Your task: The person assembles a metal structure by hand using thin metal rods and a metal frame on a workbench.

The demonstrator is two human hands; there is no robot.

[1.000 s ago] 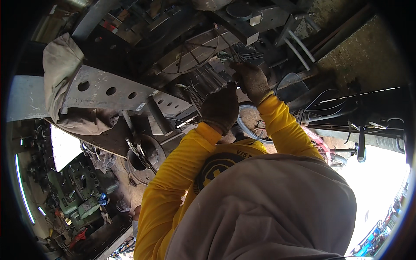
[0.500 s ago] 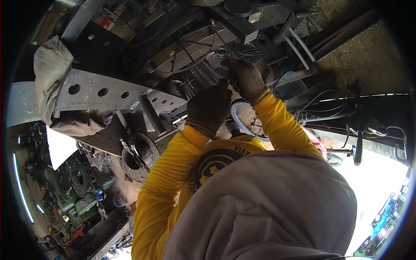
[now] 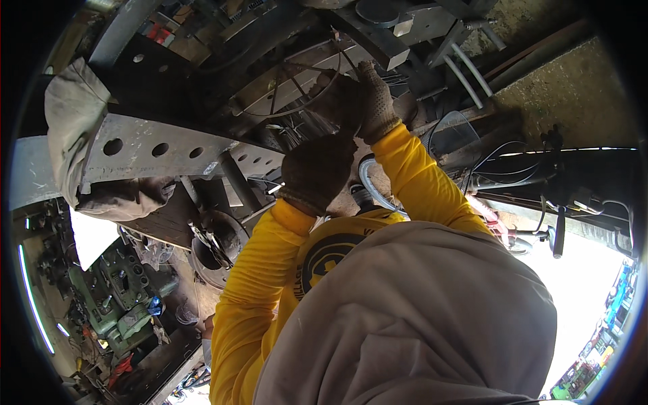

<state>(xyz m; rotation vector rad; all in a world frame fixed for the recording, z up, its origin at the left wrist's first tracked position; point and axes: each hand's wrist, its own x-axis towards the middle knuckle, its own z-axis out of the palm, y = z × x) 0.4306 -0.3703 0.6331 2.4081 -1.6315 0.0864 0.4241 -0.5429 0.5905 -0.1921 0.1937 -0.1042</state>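
Observation:
Both my hands wear brown knit work gloves below yellow sleeves. My left hand (image 3: 317, 169) is closed in a fist-like grip near the middle. Whatever it may hold is hidden by the glove and the shadow. Just beyond it and to the right, my right hand (image 3: 375, 101) reaches forward with its dark fingers spread. They overlap the right side of a round metal rod frame (image 3: 275, 93) with crossing rods. I cannot tell whether the fingers touch the frame. Thin metal rods (image 3: 291, 128) lie bundled beyond my left hand.
A steel beam with round holes (image 3: 135, 150) spans the left, a grey cloth (image 3: 75, 128) draped over its end. Below it stands a round metal container with tools (image 3: 219, 246). A bent clear sheet (image 3: 453, 131) and steel bars (image 3: 466, 71) sit at the right.
My right hand has moved forward and left to the rod frame, its fingers spreading. My left hand has shifted slightly left and nearer to me. The hands are further apart.

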